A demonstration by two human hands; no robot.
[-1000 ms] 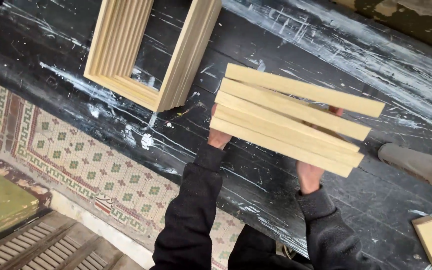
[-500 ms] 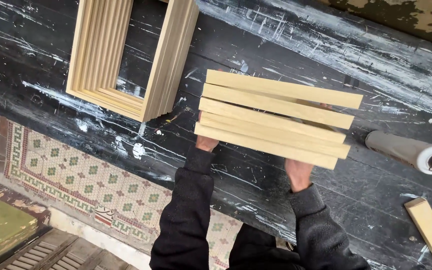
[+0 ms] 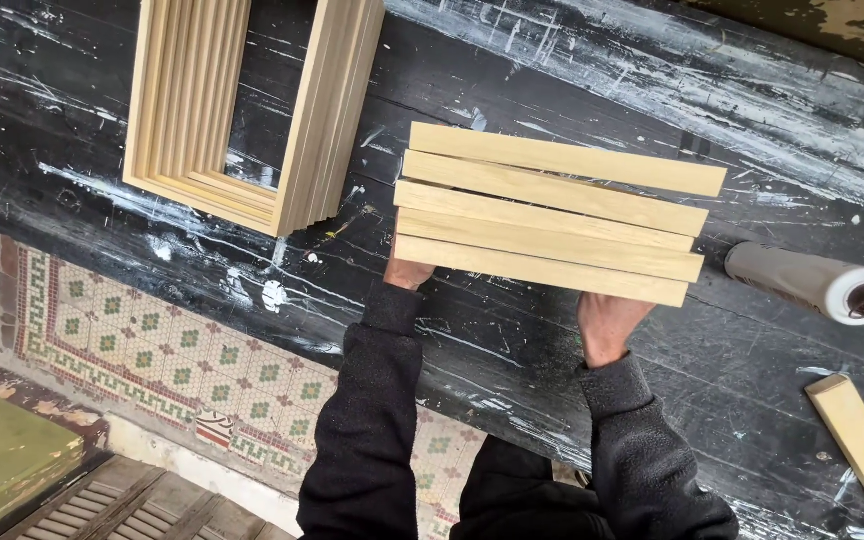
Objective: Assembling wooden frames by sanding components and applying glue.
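The bench [image 3: 572, 60] is the largest thing here: a black, worn surface with many white paint streaks and scratches, and it runs across the whole upper part of the view. Below its near edge there is a tiled floor [image 3: 152, 350] with a green and cream pattern and a red border. On the left part of the bench stands a stack of pale wooden frames [image 3: 202, 110], rectangular, laid one upon another, with the dark bench visible through the open middle. To the right of it, near but not touching, is a bundle of wooden slats [image 3: 552, 225], five long pale boards lying side by side, a little shifted against each other like steps. The left hand [image 3: 407, 272] is under the left end of the bundle, and the right hand [image 3: 612, 322] is under its near edge more to the right; the fingers of both are closed around the slats from below, and only the backs of the hands show. Both sleeves are dark fleece. At the right edge lies a paint roller [image 3: 807, 280], and nearer a single short wooden block [image 3: 860, 442], well apart from the bundle.
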